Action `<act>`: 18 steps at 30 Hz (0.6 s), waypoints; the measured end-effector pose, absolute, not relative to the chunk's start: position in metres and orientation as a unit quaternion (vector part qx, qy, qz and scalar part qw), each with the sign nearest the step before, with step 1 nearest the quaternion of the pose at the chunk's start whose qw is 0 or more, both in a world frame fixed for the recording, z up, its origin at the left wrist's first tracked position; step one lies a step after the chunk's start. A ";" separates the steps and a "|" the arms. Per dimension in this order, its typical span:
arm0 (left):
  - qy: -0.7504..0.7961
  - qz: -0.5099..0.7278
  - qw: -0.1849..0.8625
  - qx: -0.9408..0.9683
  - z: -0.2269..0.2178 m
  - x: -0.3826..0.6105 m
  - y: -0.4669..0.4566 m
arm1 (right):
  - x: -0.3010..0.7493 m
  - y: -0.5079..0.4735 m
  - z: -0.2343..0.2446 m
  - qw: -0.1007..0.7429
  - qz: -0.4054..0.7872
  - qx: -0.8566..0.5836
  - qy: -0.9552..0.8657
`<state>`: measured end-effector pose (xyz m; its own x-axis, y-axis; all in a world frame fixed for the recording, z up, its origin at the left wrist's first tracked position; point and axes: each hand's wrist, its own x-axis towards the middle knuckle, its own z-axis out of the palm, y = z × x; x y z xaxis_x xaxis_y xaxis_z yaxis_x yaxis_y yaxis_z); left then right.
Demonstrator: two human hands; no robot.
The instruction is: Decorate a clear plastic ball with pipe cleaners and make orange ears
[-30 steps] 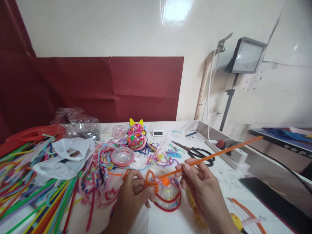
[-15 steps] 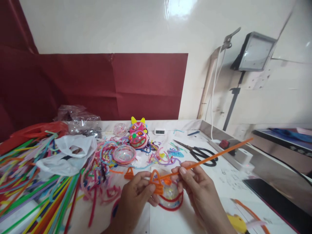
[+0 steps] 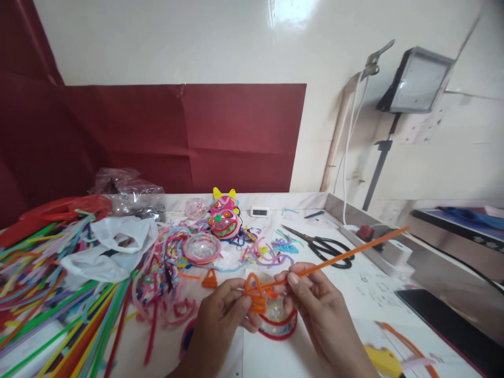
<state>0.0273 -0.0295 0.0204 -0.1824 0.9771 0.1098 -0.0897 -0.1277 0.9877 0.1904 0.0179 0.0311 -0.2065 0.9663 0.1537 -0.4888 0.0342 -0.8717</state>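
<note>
My left hand [image 3: 220,320] pinches the bent, triangle-shaped end of an orange pipe cleaner [image 3: 346,253]. My right hand [image 3: 315,304] pinches the same pipe cleaner a little further along, and its long straight tail runs up to the right. Just below both hands a clear dome ringed with red pipe cleaner [image 3: 277,323] lies on the white table [image 3: 299,357]. A small orange triangle piece [image 3: 210,280] lies on the table left of my left hand.
Long coloured pipe cleaners [image 3: 51,310] are heaped at the left beside a white plastic bag [image 3: 110,252]. A finished pink cat-face ball [image 3: 223,218], a clear bowl [image 3: 201,248], black scissors [image 3: 325,245], a power strip [image 3: 386,252] and a yellow tool [image 3: 384,361] are around.
Both hands have drawn closer together on the orange pipe cleaner, and the right hand has slid toward the bent end. The long tail now points a little lower.
</note>
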 end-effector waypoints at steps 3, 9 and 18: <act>0.487 0.597 0.446 0.456 0.019 0.027 -0.030 | 0.190 0.017 0.031 0.566 0.643 -0.270 -0.440; 0.490 0.605 0.449 0.439 0.021 0.027 -0.030 | 0.188 0.015 0.032 0.566 0.652 -0.265 -0.429; 0.480 0.632 0.463 0.395 0.022 0.029 -0.029 | 0.186 0.015 0.029 0.566 0.654 -0.245 -0.437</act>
<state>0.0286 -0.0285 0.0223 -0.2588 0.9644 0.0549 -0.2063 -0.1107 0.9722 0.1860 0.0145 0.0294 -0.2382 0.9555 0.1738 -0.5269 0.0232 -0.8496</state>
